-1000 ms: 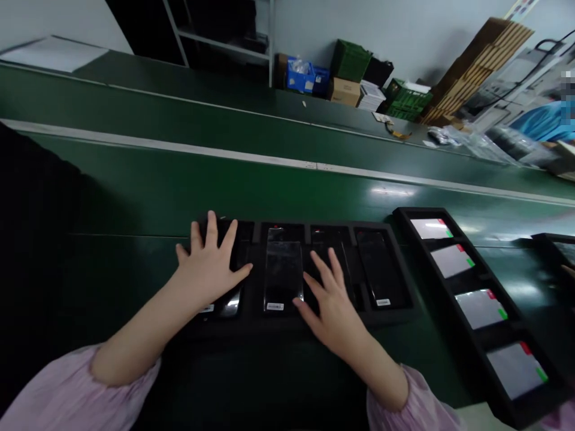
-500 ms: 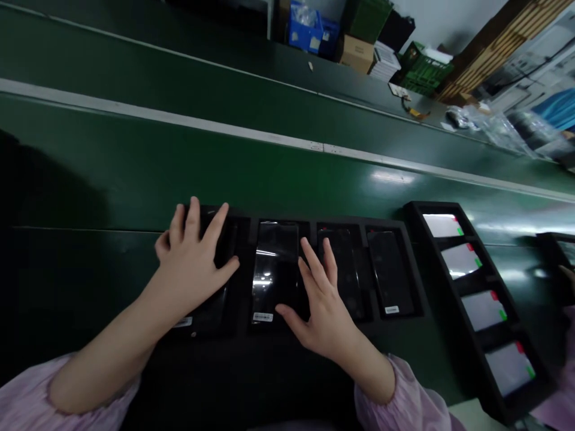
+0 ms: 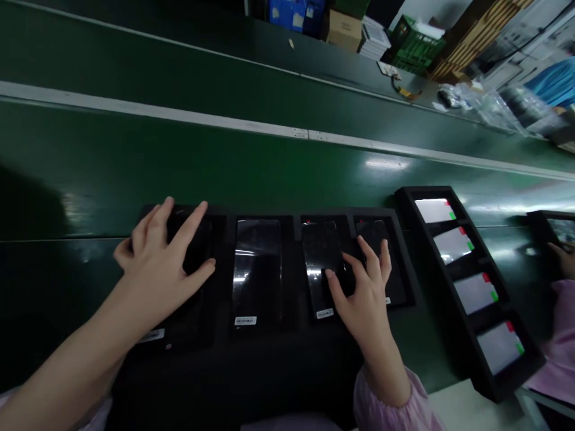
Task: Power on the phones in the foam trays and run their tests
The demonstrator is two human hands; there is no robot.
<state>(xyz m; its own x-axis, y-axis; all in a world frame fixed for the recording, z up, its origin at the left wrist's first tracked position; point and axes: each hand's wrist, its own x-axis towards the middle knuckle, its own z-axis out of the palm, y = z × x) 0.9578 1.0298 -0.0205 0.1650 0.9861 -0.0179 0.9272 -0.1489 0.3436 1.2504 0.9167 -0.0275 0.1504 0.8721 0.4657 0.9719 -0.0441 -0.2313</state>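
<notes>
A long black foam tray (image 3: 291,320) lies in front of me, with dark phone-like screens in its compartments. Over the leftmost compartment, my left hand (image 3: 157,257) is spread and hides most of the screen there. A glossy screen (image 3: 256,269) with a white label fills the second compartment. My right hand (image 3: 363,293) has its fingers apart above the third screen (image 3: 321,257) and the fourth screen (image 3: 371,228), covering part of the latter. Its thumb is over the third screen; whether it touches is unclear.
To the right stands another black tray (image 3: 487,263) with several lit white screens bearing red and green marks. Beyond it, a co-worker's hand (image 3: 563,258) is at another tray (image 3: 539,230). Plastic bags (image 3: 494,111), a cardboard box (image 3: 344,30) and a green crate (image 3: 415,45) are at the back.
My right hand has moved right, from between the second and third screens to the third and fourth. My left hand stays spread over the leftmost screen. The view has shifted slightly.
</notes>
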